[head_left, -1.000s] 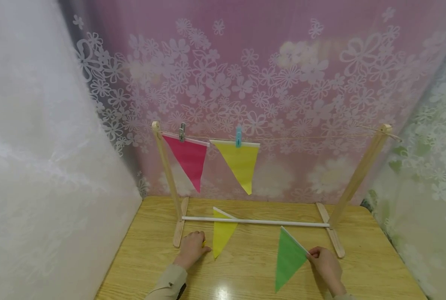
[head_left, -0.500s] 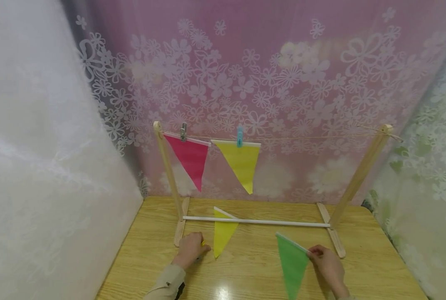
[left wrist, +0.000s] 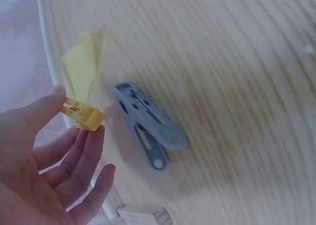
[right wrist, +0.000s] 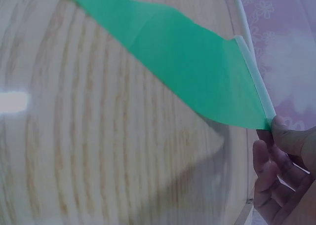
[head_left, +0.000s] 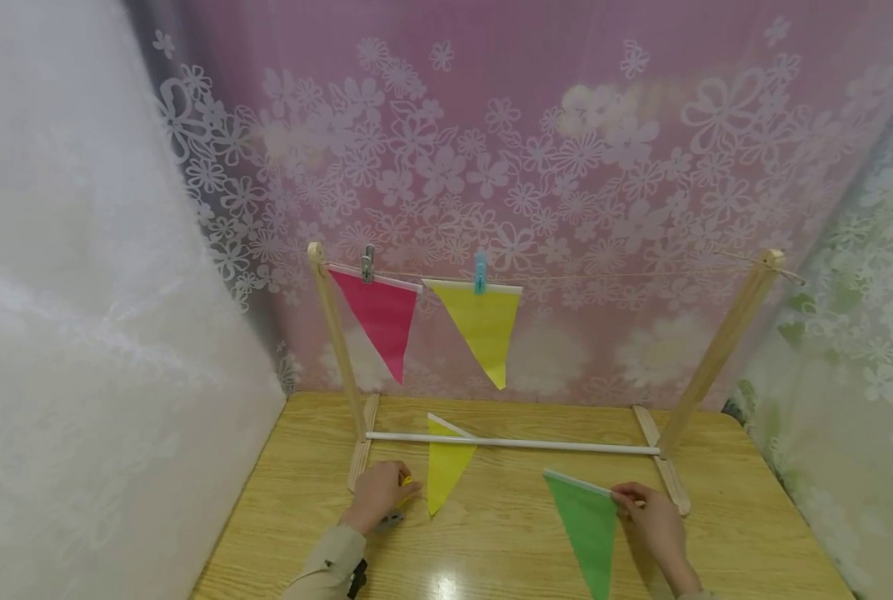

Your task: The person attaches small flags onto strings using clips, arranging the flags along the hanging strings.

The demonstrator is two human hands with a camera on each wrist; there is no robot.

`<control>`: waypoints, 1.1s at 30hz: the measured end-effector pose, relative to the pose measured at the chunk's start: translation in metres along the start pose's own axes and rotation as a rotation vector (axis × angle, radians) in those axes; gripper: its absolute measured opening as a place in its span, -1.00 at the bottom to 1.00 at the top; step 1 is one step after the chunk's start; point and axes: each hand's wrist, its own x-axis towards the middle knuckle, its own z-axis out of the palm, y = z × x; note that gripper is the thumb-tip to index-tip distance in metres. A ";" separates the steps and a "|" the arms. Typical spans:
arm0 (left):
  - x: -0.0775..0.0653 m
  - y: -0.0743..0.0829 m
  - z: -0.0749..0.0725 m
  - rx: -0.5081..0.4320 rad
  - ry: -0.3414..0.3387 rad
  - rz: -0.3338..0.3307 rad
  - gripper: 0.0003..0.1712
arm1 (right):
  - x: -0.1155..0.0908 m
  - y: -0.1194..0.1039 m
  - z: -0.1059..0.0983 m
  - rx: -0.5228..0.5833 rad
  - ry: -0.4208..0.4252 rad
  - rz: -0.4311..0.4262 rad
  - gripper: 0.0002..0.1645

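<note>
And here we are with the right hand (head_left: 652, 521) over the right half of the table (head_left: 506, 533), thumb and fingers pinching one corner of a green pennant (head_left: 587, 521). What a bright triangle we have: flat, even green, a crisp white band along the top edge, the sheet bowing in a soft wave down towards its point. From the head, we watch it hang with that band sloping up towards the hand; the tip runs out of the picture, so we cannot tell whether it touches the table. Its shadow falls on the wood grain.

Over to the table's left edge, where the left hand (head_left: 377, 496) has a narrow grip, thumb and fingertips nipping a small yellow clothespin (left wrist: 84, 114), metal glinting inside its slot. Right beside it on the table we spot a blue-grey clothespin (left wrist: 148, 119), its two handles spread apart.

Towards the far edge lies a yellow pennant (head_left: 446, 479), white-banded too, the stand's white rod (head_left: 559, 446) crossing our view of it. And up on the cord (head_left: 611, 276), we find a pink pennant (head_left: 379, 321) and a second yellow pennant (head_left: 480, 329), each clipped.
</note>
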 end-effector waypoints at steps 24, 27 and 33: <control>0.019 0.036 -0.025 -0.669 -0.192 -0.042 -0.61 | -0.001 -0.049 -0.016 0.223 0.019 -0.089 -0.73; 0.021 0.040 -0.028 -0.718 -0.211 -0.038 -0.62 | 0.001 -0.053 -0.017 0.257 0.020 -0.097 -0.71; 0.024 0.050 -0.036 -0.857 -0.285 -0.066 -0.60 | 0.002 -0.063 -0.022 0.400 -0.040 -0.054 -0.61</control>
